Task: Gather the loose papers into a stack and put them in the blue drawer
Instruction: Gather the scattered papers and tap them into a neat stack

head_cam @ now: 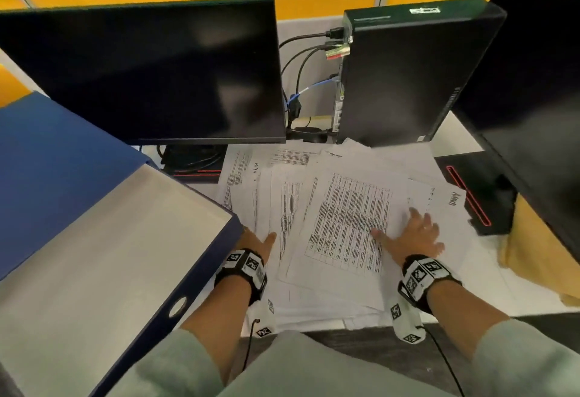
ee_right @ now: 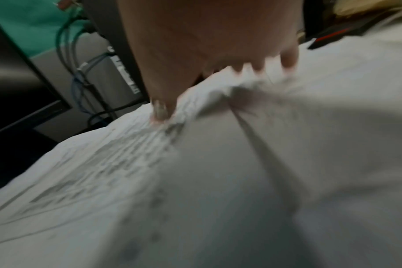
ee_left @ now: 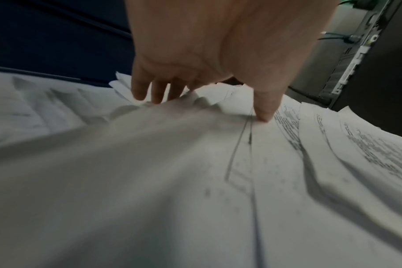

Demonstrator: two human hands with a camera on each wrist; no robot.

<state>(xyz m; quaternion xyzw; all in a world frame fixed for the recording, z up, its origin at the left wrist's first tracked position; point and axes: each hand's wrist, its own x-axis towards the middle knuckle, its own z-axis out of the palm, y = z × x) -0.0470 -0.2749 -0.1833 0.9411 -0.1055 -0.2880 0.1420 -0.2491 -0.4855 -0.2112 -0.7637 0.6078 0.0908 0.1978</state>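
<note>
Both hands spread flat, fingers relaxed: left hand & right hand pressing loose white printed papers on counter; open blue drawer at left.

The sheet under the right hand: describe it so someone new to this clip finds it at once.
Start at the dark monitor; before it, loose papers cover the white desk. The sheet lies topmost in the middle, tilted, with the right hand spread on its right edge. It alone carries a dense full-page ruled table.
</note>
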